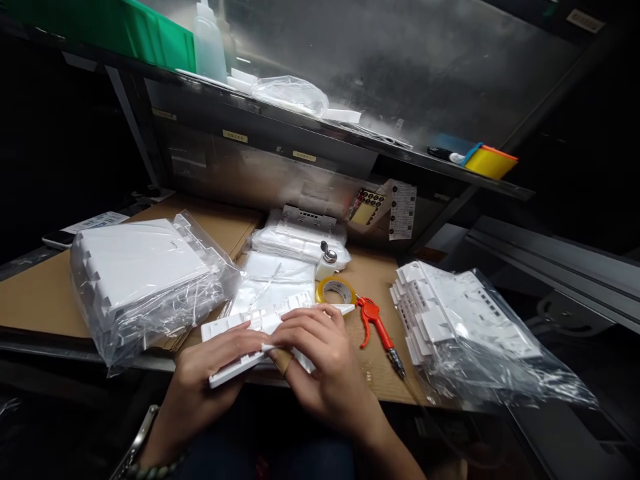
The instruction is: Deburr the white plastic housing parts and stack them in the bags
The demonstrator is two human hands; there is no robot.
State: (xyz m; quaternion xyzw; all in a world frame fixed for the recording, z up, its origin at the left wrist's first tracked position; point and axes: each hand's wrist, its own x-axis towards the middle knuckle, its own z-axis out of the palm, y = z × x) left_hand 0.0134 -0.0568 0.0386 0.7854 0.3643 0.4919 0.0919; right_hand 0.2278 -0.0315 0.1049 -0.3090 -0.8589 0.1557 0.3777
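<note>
White plastic panel point(265, 321) sits grasped in fingers of the left hand point(207, 367) and right hand point(323, 350), seemingly for steadiness, yellow tape point(320, 291) just beyond them.

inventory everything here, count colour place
white part: 1+, white, in hands
cardboard: uncounted, brown, bench
bagged stacks: 2, white, left and right
air gun: 1, red, bench
tape roll: 1, yellow, bench
pump bottle: 1, white, behind tape
bags: several, clear, bench and shelf
bin: 1, green, shelf left
squeeze bottle: 1+, translucent, shelf
tub: 1, yellow, shelf right
labels: several, yellowish, below shelf
left hand: 1, bare, on part
right hand: 1, bare, on part
</note>
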